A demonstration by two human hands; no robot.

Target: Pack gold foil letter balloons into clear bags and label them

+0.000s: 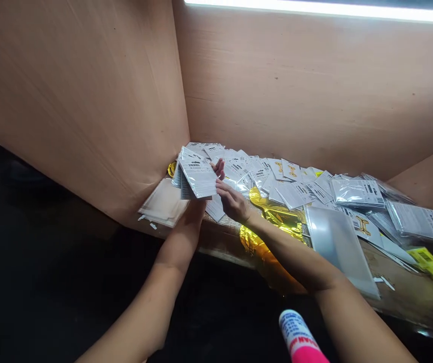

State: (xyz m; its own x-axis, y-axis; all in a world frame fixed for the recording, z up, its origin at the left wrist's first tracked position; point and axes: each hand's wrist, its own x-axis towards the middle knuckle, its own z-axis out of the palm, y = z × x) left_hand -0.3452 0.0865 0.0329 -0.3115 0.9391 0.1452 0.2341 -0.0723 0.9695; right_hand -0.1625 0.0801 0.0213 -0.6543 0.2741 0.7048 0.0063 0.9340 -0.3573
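Note:
My left hand (198,214) holds a small stack of white printed packets (197,177) from behind, with its fingertips showing past the top right edge. My right hand (232,201) pinches the stack's right edge, and its fingers are partly hidden by the stack. Below the hands, more white barcoded packets (215,207) lie in a loose spread. That spread runs to the right across the bench, with gold foil balloon pieces (275,214) under my right forearm.
Wooden partition panels (277,91) form a corner behind the bench (409,287). A beige flat packet (163,201) lies at the corner, a clear plastic sheet (333,247) lies right of my forearm, and yellow labels (430,264) lie far right. A pink-and-white tube (299,335) stands in the foreground.

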